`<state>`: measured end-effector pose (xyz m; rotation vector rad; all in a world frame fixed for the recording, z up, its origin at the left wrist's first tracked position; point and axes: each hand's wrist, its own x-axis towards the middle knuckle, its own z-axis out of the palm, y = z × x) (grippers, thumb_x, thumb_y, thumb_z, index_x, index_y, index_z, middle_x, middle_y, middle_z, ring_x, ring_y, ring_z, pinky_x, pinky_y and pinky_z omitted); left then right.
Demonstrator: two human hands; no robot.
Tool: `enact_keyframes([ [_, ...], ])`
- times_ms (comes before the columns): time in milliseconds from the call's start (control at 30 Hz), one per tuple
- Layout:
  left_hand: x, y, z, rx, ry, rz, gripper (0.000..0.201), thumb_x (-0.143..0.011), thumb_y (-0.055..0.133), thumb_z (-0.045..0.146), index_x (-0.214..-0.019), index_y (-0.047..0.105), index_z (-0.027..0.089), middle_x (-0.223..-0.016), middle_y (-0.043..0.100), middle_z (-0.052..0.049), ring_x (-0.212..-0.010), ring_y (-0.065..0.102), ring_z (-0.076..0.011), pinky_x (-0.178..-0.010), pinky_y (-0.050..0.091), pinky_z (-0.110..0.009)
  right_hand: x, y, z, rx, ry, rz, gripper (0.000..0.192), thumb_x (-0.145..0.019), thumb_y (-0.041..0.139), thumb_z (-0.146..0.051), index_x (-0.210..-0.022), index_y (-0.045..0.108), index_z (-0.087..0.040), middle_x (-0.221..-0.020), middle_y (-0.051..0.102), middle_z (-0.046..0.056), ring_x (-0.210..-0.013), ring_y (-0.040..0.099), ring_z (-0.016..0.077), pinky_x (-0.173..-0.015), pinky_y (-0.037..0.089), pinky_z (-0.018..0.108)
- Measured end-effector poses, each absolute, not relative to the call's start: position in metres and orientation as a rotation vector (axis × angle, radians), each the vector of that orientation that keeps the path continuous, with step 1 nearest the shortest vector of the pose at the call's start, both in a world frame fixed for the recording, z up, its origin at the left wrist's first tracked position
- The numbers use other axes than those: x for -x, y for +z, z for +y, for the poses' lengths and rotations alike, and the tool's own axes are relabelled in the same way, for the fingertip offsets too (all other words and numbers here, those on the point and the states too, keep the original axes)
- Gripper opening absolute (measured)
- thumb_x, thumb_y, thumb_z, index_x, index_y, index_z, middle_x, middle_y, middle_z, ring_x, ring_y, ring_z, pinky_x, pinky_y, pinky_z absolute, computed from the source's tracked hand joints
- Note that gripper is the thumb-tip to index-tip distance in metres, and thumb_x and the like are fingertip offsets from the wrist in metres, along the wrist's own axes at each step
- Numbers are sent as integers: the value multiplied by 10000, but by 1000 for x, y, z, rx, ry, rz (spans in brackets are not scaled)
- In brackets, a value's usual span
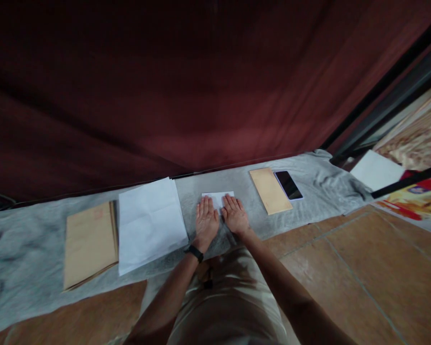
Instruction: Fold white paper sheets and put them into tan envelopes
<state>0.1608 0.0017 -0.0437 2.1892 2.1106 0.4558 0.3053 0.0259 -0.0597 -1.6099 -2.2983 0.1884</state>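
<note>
Both hands lie palm down and flat, fingers extended, thumbs turned inward; neither grips anything. Folded white paper (219, 200) sits beneath the fingers, on the grey cloth (318, 178), straight ahead of the person. Left hand (207, 219) covers the paper's left part, right hand (235, 215) its right part; a strip of white shows between them and along the far edge. Dark wristband (195, 252) on the left wrist.

To the left, near: stack of white sheets (149, 225), edges slightly uneven. Beyond it, just beside: brown envelopes (89, 242), piled, faint reddish mark at an upper corner. To the right: single tan envelope (270, 190), lying slantwise, dark-screened phone (289, 185) just beside it. Dark red curtain (215, 105) behind; tiled floor (345, 273) below.
</note>
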Motion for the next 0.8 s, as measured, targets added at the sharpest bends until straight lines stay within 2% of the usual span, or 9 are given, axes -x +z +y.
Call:
enact_keyframes([
  [100, -174, -40, 15, -2261, 401, 1919, 582, -1022, 275, 254, -1568, 362, 72, -1660, 326, -122, -1567, 218, -221, -1296, 186, -426, -306, -59, 25, 1611, 204, -2319, 529, -1046, 356, -254, -1561, 417, -150, -1628, 389, 106, -1512, 359, 244, -1250, 227, 453],
  [200, -183, -39, 28, -2262, 344, 1867, 576, -1036, 251, 279, -1563, 378, 85, -1650, 349, -118, -1561, 238, -219, -1296, 178, -434, -305, -60, 25, 1644, 214, -2333, 550, -1021, 362, -192, -1567, 406, -133, -1626, 392, 111, -1514, 354, 244, -1254, 217, 447],
  [400, -171, -48, 28, -2225, 344, 2006, 596, -1040, 259, 313, -1583, 330, 79, -1665, 303, -138, -1572, 199, -230, -1290, 167, -438, -303, -63, 25, 1652, 198, -2276, 526, -1061, 327, -298, -1558, 427, -153, -1621, 403, 98, -1505, 371, 260, -1257, 209, 472],
  [533, -156, -53, 20, -2190, 372, 2088, 606, -1030, 288, 299, -1591, 305, 72, -1663, 304, -148, -1572, 196, -243, -1284, 180, -453, -306, -64, 26, 1680, 188, -2231, 541, -1065, 337, -335, -1560, 416, -130, -1620, 398, 123, -1498, 377, 275, -1244, 230, 492],
  [800, -146, -52, 2, -2105, 503, 2212, 598, -1010, 353, 280, -1552, 362, 26, -1635, 346, -201, -1539, 299, -287, -1263, 235, -475, -327, -66, 24, 1736, 85, -2172, 534, -1076, 331, -332, -1561, 410, -123, -1612, 410, 133, -1480, 399, 290, -1226, 249, 502],
])
